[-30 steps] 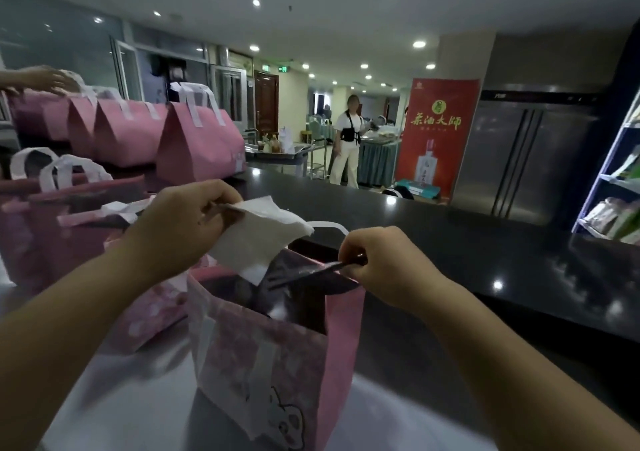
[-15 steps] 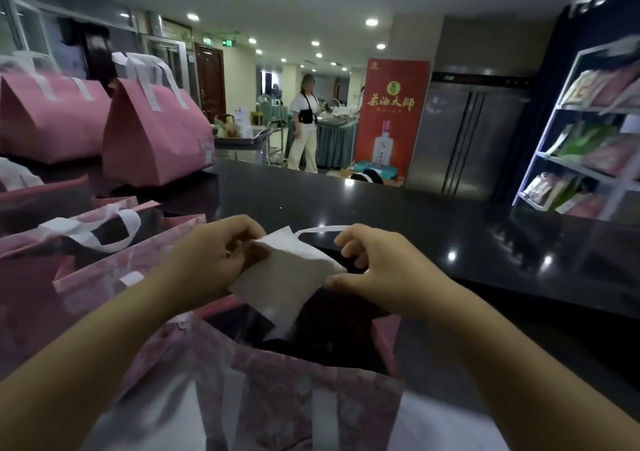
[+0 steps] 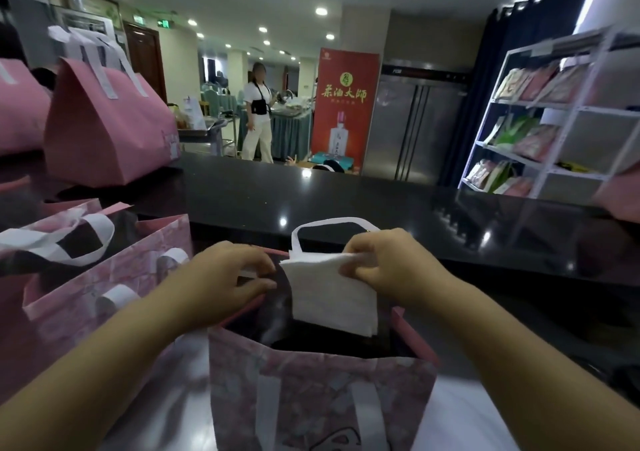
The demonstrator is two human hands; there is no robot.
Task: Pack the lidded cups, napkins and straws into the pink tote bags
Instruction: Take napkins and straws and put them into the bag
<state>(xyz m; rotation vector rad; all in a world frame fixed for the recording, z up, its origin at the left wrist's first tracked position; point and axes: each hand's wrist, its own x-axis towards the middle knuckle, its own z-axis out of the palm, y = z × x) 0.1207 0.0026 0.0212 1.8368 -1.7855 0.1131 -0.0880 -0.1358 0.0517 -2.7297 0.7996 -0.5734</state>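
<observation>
A shiny black counter (image 3: 346, 201) runs past the fingertips (image 3: 266, 286). 1 open pink bag (image 3: 311, 398) stands right under them. Another open pink bag (image 3: 104, 277) sits left of them. 2 closed pink bags (image 3: 107, 132) stand far beyond, to the left.

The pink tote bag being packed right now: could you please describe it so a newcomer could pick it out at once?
Start at the long black counter; the open pink tote bag stands at its near edge, directly in front of the person. The left hand holds its rim while the right hand lowers a white napkin into it. The other pink bags sit further left, and no hand touches them.
</observation>
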